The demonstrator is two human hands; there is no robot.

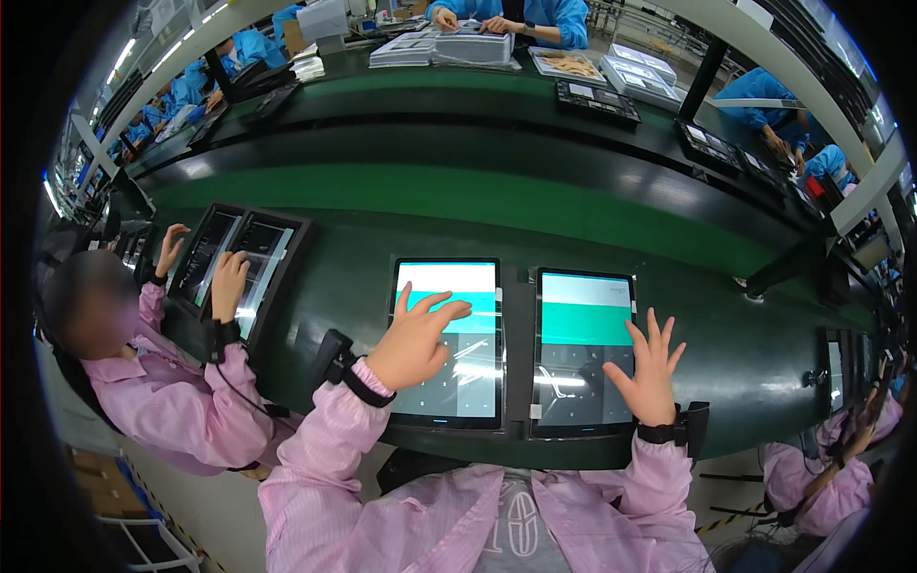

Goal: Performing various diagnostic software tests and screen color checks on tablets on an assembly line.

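Two tablets lie side by side, upright to me, in a dark tray on the green bench. Both the left tablet [447, 406] and the right tablet [578, 382] are lit, with a white and teal band above a grey keypad. My left hand [413, 342] is over the upper left part of the left tablet, fingers stretched out and apart. At the right edge of the right tablet, my right hand [650, 371] is spread wide, thumb over the screen. Neither hand holds anything; whether the fingertips touch the glass I cannot tell.
To my left, a co-worker in a pink sleeve [196, 420] has both hands at a tray of two tablets [248, 258]. Beyond the green bench [382, 224] runs a dark conveyor [401, 124] carrying black trays [597, 103]. Stacked white trays [473, 48] stand across it. A metal post [793, 258] rises at right.
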